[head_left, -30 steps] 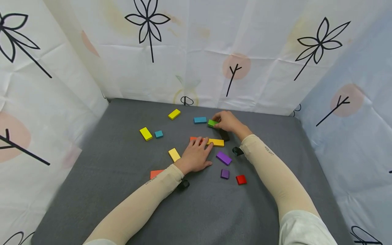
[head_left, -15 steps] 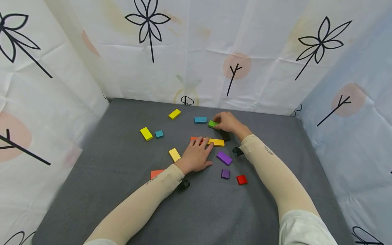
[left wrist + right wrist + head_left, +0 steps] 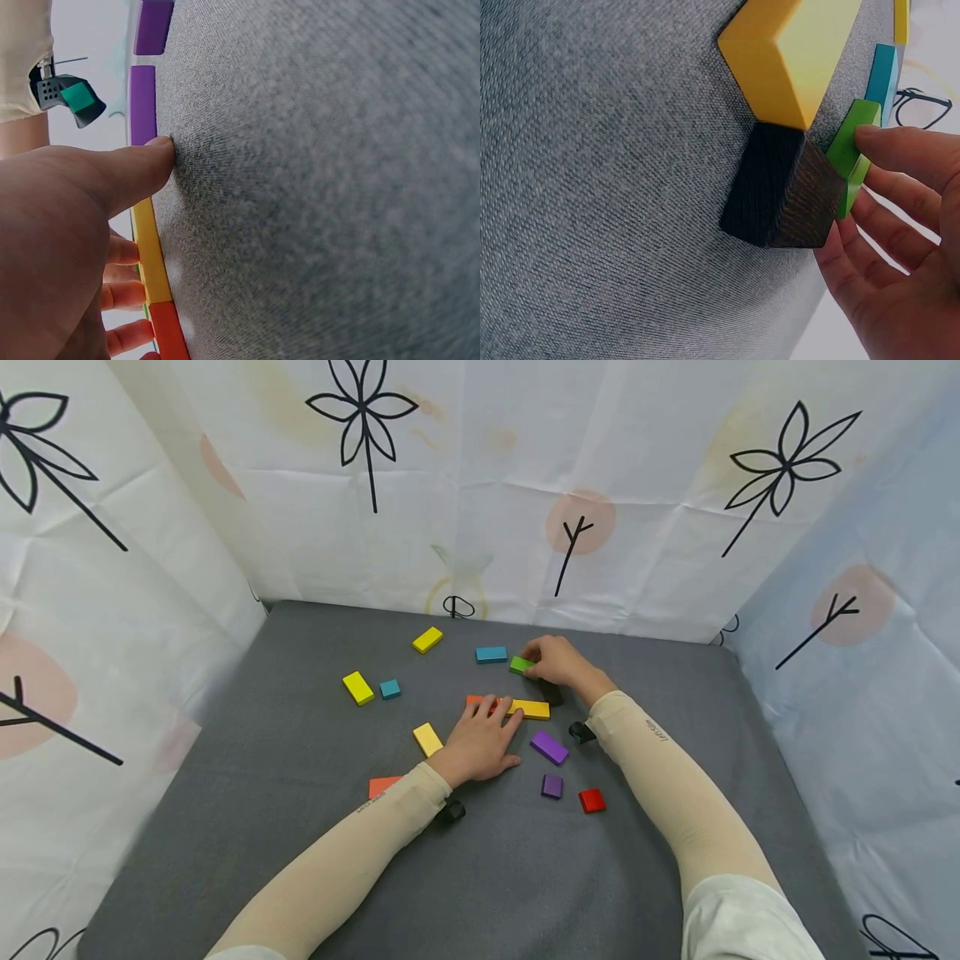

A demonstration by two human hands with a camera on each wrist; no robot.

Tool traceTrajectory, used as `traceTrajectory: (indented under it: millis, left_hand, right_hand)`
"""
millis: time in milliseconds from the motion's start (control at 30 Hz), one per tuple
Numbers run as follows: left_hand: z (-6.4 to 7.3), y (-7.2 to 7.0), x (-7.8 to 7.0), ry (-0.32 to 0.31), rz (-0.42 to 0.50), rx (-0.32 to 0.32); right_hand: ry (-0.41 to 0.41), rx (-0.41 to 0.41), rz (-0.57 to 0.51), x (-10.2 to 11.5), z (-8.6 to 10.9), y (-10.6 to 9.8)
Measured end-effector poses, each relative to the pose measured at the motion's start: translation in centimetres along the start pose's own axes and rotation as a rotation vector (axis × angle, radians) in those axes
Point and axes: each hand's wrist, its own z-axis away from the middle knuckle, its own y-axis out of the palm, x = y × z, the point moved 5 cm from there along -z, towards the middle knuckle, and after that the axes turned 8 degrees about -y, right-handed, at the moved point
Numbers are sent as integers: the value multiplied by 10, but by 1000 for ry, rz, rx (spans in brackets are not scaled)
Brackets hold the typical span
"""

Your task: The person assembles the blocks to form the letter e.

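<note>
In the head view my left hand (image 3: 482, 745) lies with spread fingers over an orange-red block (image 3: 472, 699) and a golden-yellow block (image 3: 532, 710) joined end to end. Its fingertips touch their edges in the left wrist view; the palm hides part of the orange-red block. My right hand (image 3: 558, 662) pinches a green block (image 3: 853, 135) between thumb and fingers. That green block sits against a dark brown-black block (image 3: 761, 187), which touches the corner of the golden-yellow one. Just left of the green block lies a blue block (image 3: 491, 655).
Nearer me on the grey table (image 3: 510, 877) are a purple block (image 3: 549, 747), a smaller purple block (image 3: 552, 787) and a red block (image 3: 592, 801). To the left lie a pale yellow block (image 3: 427, 739), an orange block (image 3: 383, 786), a small teal block (image 3: 390, 689) and two yellow blocks (image 3: 358, 687).
Hardly anything differs. My right hand has shifted very slightly toward me while still pinching the green block; the left hand stays in place.
</note>
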Motion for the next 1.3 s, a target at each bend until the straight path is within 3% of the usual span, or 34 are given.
traceTrajectory:
  millis: [533,1000,1300]
  left_hand:
    - [4,-7,0,-6,-11,-4]
    - [2,-4,1,-23,0,27]
    - [8,-8,-2,-4,-18,-1]
  right_hand:
    - [0,10,11,2,0,-3]
    - [-14,14,2,5,-1,-2]
    - [-24,4,-26,4,-3,-9]
